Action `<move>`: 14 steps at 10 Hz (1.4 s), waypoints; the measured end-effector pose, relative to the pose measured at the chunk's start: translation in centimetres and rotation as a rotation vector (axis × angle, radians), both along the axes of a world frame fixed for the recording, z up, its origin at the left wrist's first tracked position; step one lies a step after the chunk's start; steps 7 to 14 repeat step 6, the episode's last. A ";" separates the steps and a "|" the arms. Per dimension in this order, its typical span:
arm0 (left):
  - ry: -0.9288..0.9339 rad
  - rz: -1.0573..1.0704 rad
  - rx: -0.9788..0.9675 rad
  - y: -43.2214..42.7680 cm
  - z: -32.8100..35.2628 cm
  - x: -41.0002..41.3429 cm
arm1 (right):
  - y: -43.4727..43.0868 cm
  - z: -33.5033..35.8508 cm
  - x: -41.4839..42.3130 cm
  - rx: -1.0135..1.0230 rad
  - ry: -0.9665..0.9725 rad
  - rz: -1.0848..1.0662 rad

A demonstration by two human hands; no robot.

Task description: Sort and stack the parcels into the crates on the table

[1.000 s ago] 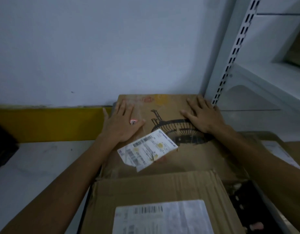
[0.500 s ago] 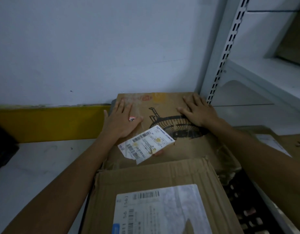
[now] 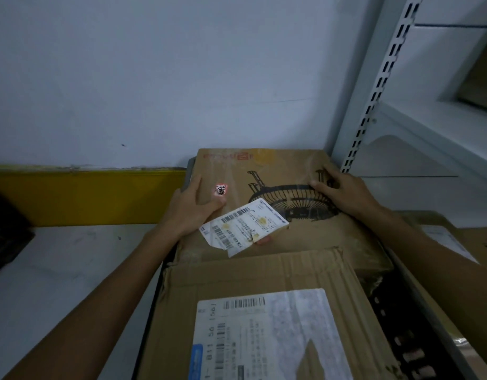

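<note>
Both hands are on a flat brown cardboard parcel [image 3: 278, 171] printed with a black line drawing of a fan. It lies across the far end of a dark slotted plastic crate [image 3: 396, 338], close to the wall. The left hand [image 3: 193, 207] grips its left edge, fingers [image 3: 191, 183] wrapped over the side and thumb laid on top. The right hand [image 3: 343, 193] sits at the right edge with its fingers [image 3: 327, 174] bent down onto the board (I cannot tell if they hook under it). A crumpled white shipping label [image 3: 242, 226] peels off the parcel's top. Nearer, a ribbed corrugated box [image 3: 237, 275] with a large, smooth barcode sticker [image 3: 264, 333] overlaps it. The pale scuffed surface [image 3: 58, 270] spreads out on the left, and a white perforated shelf upright [image 3: 374, 91] rises on the right.
</note>
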State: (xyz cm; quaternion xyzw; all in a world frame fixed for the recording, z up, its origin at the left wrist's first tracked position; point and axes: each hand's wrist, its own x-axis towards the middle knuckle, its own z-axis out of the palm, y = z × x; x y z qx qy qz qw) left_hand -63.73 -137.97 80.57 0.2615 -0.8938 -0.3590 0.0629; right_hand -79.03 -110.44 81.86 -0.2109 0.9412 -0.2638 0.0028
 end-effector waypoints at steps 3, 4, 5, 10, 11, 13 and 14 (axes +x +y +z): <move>0.110 0.049 0.030 -0.2 0.3 -0.9 | -0.9 -0.6 -2.1 0.126 0.002 -0.070; 0.005 0.012 -0.032 -0.2 0.6 0.2 | -1.0 0.0 -1.5 0.277 0.052 -0.085; -0.099 -0.089 -0.079 -0.9 0.7 2.7 | -1.3 0.7 0.1 0.312 0.112 -0.072; -0.008 -0.083 -0.193 -2.3 2.0 5.6 | -2.2 2.4 2.6 0.243 0.158 -0.026; -0.008 -0.083 -0.193 -2.3 2.0 5.6 | -2.2 2.4 2.6 0.243 0.158 -0.026; -0.008 -0.083 -0.193 -2.3 2.0 5.6 | -2.2 2.4 2.6 0.243 0.158 -0.026; -0.008 -0.083 -0.193 -2.3 2.0 5.6 | -2.2 2.4 2.6 0.243 0.158 -0.026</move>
